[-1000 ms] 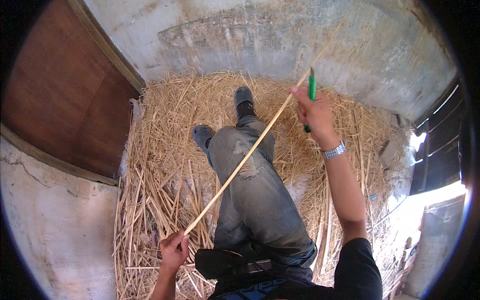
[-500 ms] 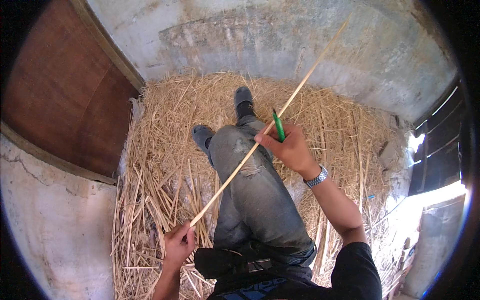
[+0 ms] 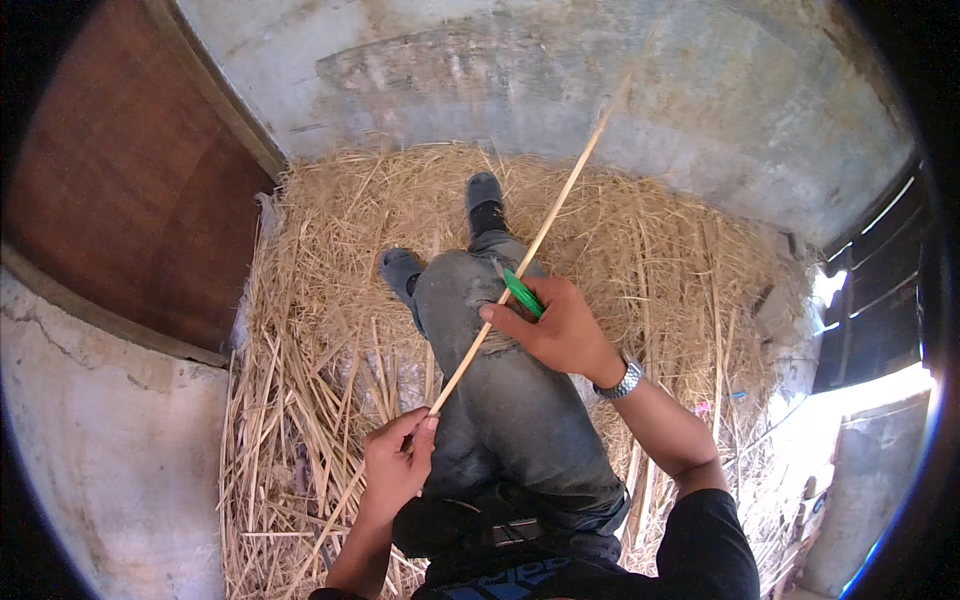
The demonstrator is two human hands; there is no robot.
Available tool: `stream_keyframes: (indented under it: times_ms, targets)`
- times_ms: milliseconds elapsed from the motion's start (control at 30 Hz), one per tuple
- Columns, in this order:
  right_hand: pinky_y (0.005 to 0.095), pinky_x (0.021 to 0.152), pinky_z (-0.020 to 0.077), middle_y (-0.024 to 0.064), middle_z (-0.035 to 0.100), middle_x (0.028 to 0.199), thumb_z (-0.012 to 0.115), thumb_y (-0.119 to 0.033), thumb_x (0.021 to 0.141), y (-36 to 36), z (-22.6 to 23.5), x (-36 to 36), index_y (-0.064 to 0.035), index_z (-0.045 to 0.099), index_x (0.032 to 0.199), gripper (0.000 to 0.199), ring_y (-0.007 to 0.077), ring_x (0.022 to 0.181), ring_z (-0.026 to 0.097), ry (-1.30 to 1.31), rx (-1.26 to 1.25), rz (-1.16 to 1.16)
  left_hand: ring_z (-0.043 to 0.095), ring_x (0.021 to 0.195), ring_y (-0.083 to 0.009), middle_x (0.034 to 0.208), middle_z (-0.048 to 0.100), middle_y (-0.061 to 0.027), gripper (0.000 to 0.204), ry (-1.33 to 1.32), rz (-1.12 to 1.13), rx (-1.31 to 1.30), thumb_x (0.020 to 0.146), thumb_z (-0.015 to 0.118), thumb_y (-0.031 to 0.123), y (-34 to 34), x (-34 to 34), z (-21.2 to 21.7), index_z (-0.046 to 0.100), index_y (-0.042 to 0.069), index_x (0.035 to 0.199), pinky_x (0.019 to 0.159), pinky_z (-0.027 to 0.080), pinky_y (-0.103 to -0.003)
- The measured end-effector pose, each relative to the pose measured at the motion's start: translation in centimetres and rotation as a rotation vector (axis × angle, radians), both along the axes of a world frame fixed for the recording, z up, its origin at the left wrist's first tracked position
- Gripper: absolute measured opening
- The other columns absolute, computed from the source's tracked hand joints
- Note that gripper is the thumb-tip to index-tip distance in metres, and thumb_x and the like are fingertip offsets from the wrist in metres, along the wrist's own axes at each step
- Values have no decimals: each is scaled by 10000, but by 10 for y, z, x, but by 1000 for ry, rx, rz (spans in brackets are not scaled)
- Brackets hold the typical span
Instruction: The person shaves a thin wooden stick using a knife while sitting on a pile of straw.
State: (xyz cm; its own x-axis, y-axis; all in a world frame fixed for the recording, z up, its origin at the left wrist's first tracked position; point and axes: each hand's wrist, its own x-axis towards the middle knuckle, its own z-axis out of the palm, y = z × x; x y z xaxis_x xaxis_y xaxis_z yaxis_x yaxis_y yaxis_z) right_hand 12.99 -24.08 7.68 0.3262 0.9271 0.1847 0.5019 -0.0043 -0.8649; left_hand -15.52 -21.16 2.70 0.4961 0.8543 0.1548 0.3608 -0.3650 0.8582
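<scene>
– Since half a second ago: left grip (image 3: pixel 398 465) has come up and inward with the near end of the stick (image 3: pixel 556 200); right grip (image 3: pixel 560 330) has slid lower. Grips now closer together along it.

– State of each?

– Left: thumb and fingers clamped on the stick's near end. Right: clamped round the green cutter (image 3: pixel 526 296), thumb at the stick too. Stick slants over the trousers (image 3: pixel 540 420), far end blurred in front of the wall (image 3: pixel 480 90).

– Blade (image 3: pixel 499 268)?

– Tip shows left of the stick, pointing ahead and left. Too small to tell which way the edge faces or if it's biting.

– Main risk?

– My read: blade catches. Steep angle or bad grain, it digs in and splits the stick. If it jumps free, right thumb is probably the nearest skin.

– Left grip safe?

– Apart from the blade now. Narrower gap, less room for a slip; too much force would cause it.

– Trousers?

– Stick runs above the leg, so a skid could nick cloth. Can't judge clearance.

– Else?

– Weak left pinch: stick rolls, long end swings, maybe knocks the wall. Cutter dropped in the straw (image 3: pixel 340 230) could be hard to spot.
</scene>
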Motion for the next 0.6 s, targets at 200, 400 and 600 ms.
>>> stream_keyframes:
  times_ms: [200,400,600]
  targets:
    - [466,520,491,196,615,603,638,-501,940,-15,5,8,-36,693,841,478,398,566,641,-306,19,-164,528,541,-93,640,599,-56,118,107,39,172,910,729,97,3,-1,1,692,-9,873,517,422,-259]
    - [481,525,508,204,628,604,587,-554,955,-14,-4,27,-29,678,801,554,402,566,643,-572,-119,-285,576,496,-147,623,615,-93,130,169,83,292,878,752,93,3,-21,-3,669,15,815,500,444,-278]
    - [474,516,496,196,631,605,568,-544,974,-14,15,54,-69,699,816,517,388,553,639,-621,-123,-230,642,523,-182,649,653,-106,138,204,64,328,875,756,96,5,-33,-4,657,24,811,506,476,-292]
